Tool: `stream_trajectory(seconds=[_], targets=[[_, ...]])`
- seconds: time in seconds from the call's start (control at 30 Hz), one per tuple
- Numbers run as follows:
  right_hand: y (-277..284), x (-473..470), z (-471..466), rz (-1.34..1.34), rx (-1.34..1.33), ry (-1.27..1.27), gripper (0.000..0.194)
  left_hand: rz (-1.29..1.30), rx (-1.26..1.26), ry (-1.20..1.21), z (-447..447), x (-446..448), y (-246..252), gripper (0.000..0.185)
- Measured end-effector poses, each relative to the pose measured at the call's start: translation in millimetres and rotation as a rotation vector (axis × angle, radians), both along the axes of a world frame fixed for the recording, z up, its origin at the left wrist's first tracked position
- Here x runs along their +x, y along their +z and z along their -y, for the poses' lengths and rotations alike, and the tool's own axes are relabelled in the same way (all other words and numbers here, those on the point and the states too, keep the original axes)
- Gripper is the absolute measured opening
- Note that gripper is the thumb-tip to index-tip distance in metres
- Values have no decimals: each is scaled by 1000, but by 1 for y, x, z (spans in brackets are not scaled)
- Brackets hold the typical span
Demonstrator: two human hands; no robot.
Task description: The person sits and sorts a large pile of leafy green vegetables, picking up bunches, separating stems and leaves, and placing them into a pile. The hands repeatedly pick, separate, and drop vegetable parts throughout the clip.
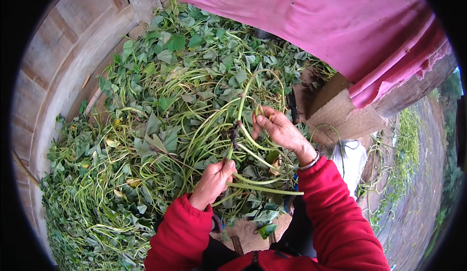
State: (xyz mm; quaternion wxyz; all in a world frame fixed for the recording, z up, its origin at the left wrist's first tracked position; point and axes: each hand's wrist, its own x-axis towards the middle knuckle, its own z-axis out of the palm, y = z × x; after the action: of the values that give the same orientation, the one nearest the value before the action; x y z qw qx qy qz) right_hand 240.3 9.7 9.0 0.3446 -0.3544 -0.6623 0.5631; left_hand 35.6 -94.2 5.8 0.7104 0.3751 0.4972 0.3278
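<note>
My left hand grips the lower end of a green leafy vine, probably sweet potato. From that hand several bare stalks bend away to the right, one reaching my red sleeve. A dark, withered knot sits on the vine just above my left fingers. Up and to the right, my right hand pinches a piece of green stem between thumb and fingers. A long stem loop arches over above it. Beneath both hands spreads a thick heap of cut vines, with green leaves and a few yellowed ones.
A wooden plank wall curves along the left. Pink cloth hangs over a wooden beam at the upper right. A dark handle lies beside the beam. Farther right are a white bag and green stems on the ground.
</note>
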Motion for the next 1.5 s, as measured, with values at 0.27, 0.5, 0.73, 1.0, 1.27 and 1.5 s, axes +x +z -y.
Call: stream_trajectory(seconds=[0.27, 0.5, 0.73, 1.0, 1.27, 1.5], targets=[[29, -16, 26, 350, 307, -69, 20, -72, 84, 29, -4, -1, -8, 38], [15, 1, 12, 529, 651, -299, 21, -140, 95, -16, -4, 5, -2, 38], [6, 4, -1, 593, 636, -308, 24, -267, 191, -21, -5, 9, 2, 39], [-13, 50, -29, 45, 421, -564, 10, -370, 335, -6, 0, -4, -10, 35], [-20, -13, 14, -10, -82, 60, 23, -173, 198, 74, -15, -6, -7, 37], [-6, -26, 33, 237, -16, 74, 19, -194, 116, 77, -17, -6, -2, 37]])
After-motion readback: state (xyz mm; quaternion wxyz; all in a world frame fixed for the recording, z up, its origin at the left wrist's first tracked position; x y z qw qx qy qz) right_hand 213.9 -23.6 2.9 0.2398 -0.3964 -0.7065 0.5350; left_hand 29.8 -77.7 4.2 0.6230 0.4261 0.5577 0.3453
